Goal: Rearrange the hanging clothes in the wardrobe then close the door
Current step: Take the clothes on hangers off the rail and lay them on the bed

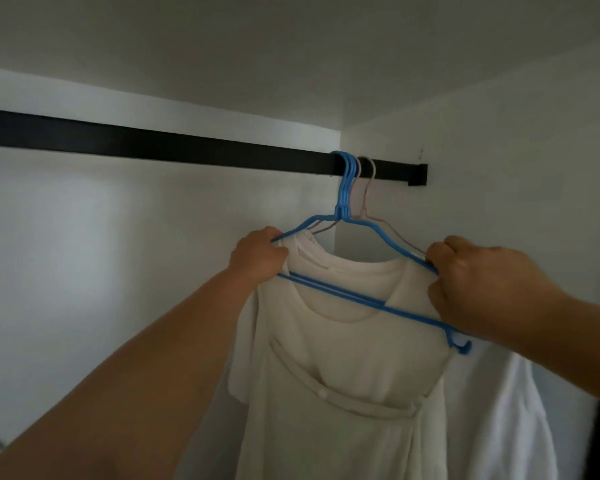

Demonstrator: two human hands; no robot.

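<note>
Left hand (258, 252): fingers curled tight round the left shoulder ends of the blue hangers (343, 202), knuckles toward the camera, thumb tucked against the cream fabric just beneath. Right hand (485, 289): fingers bent and pinching the right shoulder ends of the same hangers, back of the hand facing the camera, wrist crossing the lower blue bars near their small end hook.

Hanging from a black rail (153, 147), several blue hooks bunched close together, with a pale pink hanger (368, 188) hooked just beside them on the right. Draped below, between both hands, a cream T-shirt (326, 375) with a round neckline, and more cream fabric layered behind it at the collar. Further right and lower, a white garment (520, 410), partly hidden by the right forearm.

Little room on the right: rail end bracket (418, 174) near the hooks, fixed to the white side wall (499, 150). Long bare stretch of rail to the left, with white back panel (84, 237) behind it. Wardrobe ceiling (291, 46) close above the rail.

Both forearms raised and reaching upward, left one rising steeply from the lower-left corner, right one entering from the right edge, hands spread to hanger width.
</note>
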